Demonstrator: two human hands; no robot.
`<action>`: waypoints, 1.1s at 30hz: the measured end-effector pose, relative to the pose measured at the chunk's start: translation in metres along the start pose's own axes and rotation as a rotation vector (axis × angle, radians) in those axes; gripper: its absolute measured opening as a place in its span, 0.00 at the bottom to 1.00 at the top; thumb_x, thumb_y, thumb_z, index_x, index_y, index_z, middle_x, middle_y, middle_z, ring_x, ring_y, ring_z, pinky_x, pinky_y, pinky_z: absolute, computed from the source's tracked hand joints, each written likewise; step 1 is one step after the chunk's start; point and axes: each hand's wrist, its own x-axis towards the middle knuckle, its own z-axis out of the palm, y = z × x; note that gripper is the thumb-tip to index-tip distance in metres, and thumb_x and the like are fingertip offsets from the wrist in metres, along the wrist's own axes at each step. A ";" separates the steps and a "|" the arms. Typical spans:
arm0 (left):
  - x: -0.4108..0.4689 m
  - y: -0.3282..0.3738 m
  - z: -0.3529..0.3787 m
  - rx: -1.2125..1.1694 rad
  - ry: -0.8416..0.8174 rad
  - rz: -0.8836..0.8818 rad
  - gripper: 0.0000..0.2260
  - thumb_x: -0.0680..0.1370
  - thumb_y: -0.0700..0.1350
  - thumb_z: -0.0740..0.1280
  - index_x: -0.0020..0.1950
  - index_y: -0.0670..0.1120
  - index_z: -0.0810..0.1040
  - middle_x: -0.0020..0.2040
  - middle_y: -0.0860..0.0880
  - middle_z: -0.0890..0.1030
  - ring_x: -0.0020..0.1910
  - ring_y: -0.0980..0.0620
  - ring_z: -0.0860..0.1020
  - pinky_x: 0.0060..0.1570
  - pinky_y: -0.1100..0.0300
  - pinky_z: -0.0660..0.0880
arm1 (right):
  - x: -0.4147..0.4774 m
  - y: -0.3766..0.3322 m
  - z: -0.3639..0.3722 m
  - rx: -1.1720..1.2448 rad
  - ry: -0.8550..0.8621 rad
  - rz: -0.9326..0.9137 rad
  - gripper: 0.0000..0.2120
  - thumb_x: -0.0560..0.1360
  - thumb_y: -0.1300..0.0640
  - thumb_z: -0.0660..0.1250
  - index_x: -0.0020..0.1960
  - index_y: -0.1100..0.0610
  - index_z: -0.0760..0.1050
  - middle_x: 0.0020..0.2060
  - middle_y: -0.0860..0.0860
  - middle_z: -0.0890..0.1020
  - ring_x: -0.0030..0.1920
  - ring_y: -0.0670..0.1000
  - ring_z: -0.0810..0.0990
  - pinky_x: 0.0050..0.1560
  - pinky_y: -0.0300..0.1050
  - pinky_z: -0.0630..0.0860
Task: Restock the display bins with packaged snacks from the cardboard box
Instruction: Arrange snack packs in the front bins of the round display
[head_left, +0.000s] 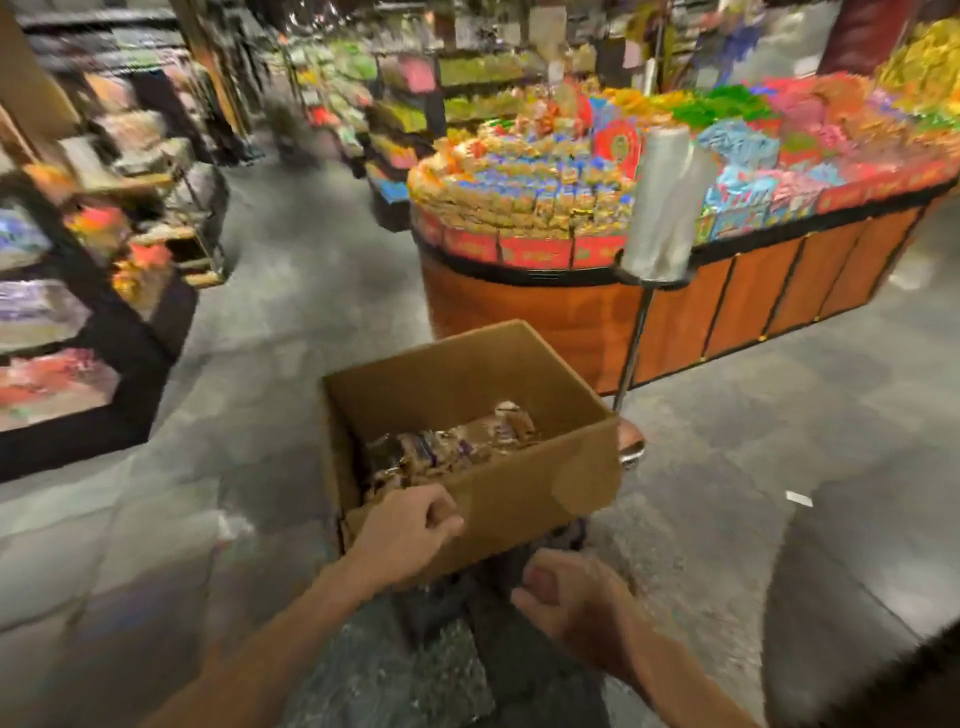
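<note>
The cardboard box (545, 483) sits low in the aisle, open at the top, in front of the person and well apart from the round display island (675, 301); the packaged snacks (452, 447) lie loose in its bottom, filling only the lower part. The left hand (410, 530) grips the near wall of the box, its fingers curled over the rim; the right hand (571, 592) hangs just below and beside the box's near corner with its fingers curled in, and the blur hides whether it grasps anything. The display bins (519, 192) on the island are already heaped high with coloured packets.

The likely risks come from the one-sided hold; gripped by a single wall, the box may tilt or its cardboard may buckle, spilling snacks onto the floor (322, 270). A bag roll (665, 202) on a thin stand (631, 353) rises between box and island, its base just beside the box's far corner; pushing the box forward could knock it over. Adding packets to such full heaps may also start a slide.
</note>
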 end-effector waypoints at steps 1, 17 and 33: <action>0.016 -0.015 0.002 -0.020 -0.002 -0.031 0.08 0.79 0.53 0.68 0.54 0.51 0.80 0.46 0.57 0.78 0.47 0.57 0.76 0.48 0.63 0.72 | 0.020 -0.003 0.001 0.001 0.002 0.003 0.12 0.72 0.39 0.64 0.42 0.47 0.72 0.36 0.45 0.77 0.40 0.46 0.75 0.45 0.44 0.73; 0.314 -0.222 0.057 -0.178 -0.165 -0.635 0.18 0.81 0.56 0.63 0.67 0.49 0.73 0.65 0.47 0.74 0.64 0.46 0.72 0.65 0.50 0.71 | 0.448 0.061 0.065 0.016 -0.355 0.115 0.05 0.78 0.47 0.68 0.50 0.46 0.74 0.44 0.42 0.80 0.44 0.42 0.78 0.43 0.38 0.74; 0.448 -0.377 0.165 -0.466 0.041 -1.266 0.35 0.81 0.52 0.64 0.81 0.46 0.48 0.76 0.40 0.65 0.72 0.39 0.68 0.68 0.49 0.69 | 0.676 0.168 0.244 -0.122 -0.641 0.179 0.42 0.68 0.29 0.70 0.74 0.52 0.65 0.76 0.57 0.63 0.74 0.59 0.63 0.65 0.53 0.68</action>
